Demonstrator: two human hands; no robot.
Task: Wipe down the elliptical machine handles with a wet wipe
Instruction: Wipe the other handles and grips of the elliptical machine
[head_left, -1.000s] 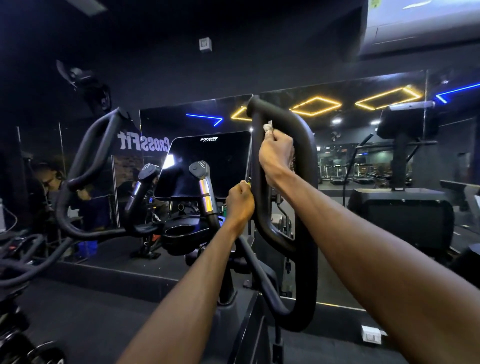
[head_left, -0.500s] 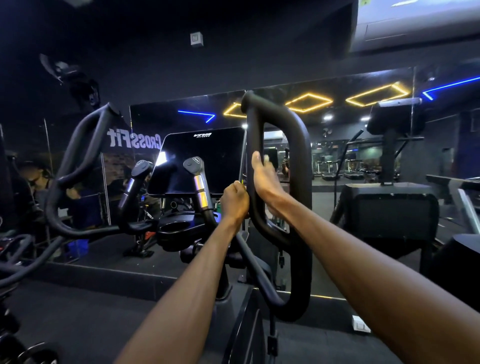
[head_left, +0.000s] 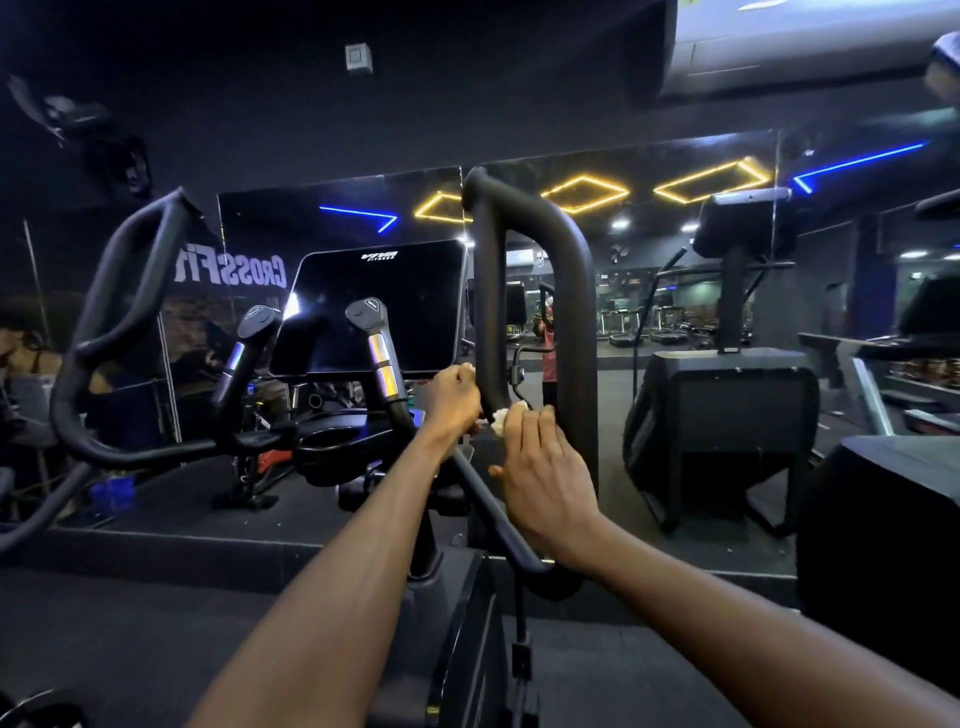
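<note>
The black looped right handle (head_left: 574, 260) of the elliptical stands upright in the middle of the view. My right hand (head_left: 545, 473) lies against the low part of the loop's inner bar, fingers fairly straight, pressing a white wet wipe (head_left: 503, 417) onto it. My left hand (head_left: 454, 397) is curled in a fist beside the same bar, just left of the wipe; what it holds is hidden. The left looped handle (head_left: 111, 317) rises at the left. Two short fixed grips (head_left: 376, 338) with silver sensor bands stand before the dark console screen (head_left: 374, 306).
A mirror wall ahead reflects yellow and blue ceiling lights and a person. Another black machine (head_left: 727, 410) stands to the right, more dark equipment at the far right edge. The floor below is dark matting.
My right hand has slid down the inner bar of the right handle, from near the top of the loop to its low part, carrying the wipe. My left hand stayed beside the bar.
</note>
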